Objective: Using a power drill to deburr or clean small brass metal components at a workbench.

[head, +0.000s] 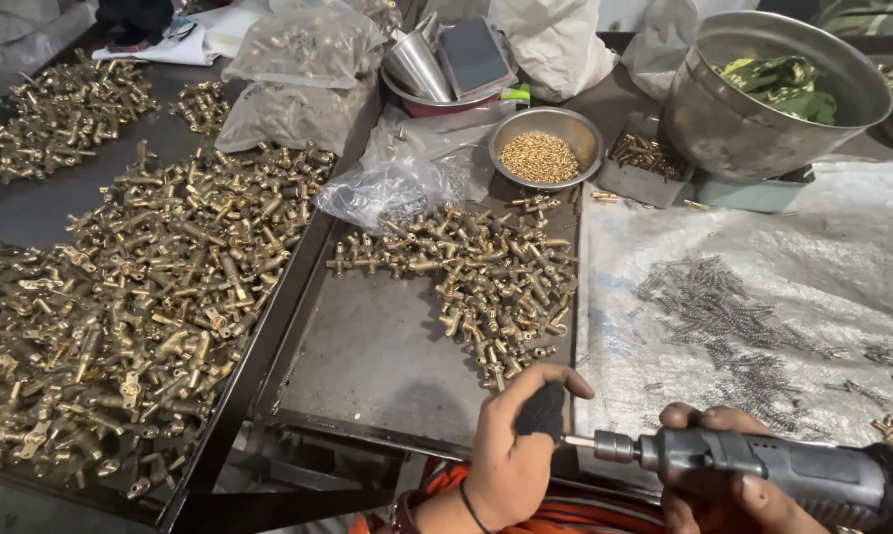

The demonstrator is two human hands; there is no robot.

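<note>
Grey handheld power screwdriver (763,465) lies horizontal at bottom right, metal bit pointing left. Bit tip meets small dark part (541,410), mostly hidden by fingers, approx. bottom centre.

Fittings (486,282): brass-coloured metal, bright, glinting. Tray (367,366): dull grey metal, scuffed and matt. Driver (763,465), near right: grey plastic body, matt, with shiny metal nose. Springs (723,307): dark grey metal wire. Sheet (842,257) under them: translucent plastic, crinkled and glossy. Small bowl (546,146), far: polished steel, holding tiny brass-coloured pieces. Big pot (753,109), far right: brushed, duller steel. Bags (298,44), far left: clear, wrinkled plastic.
</note>
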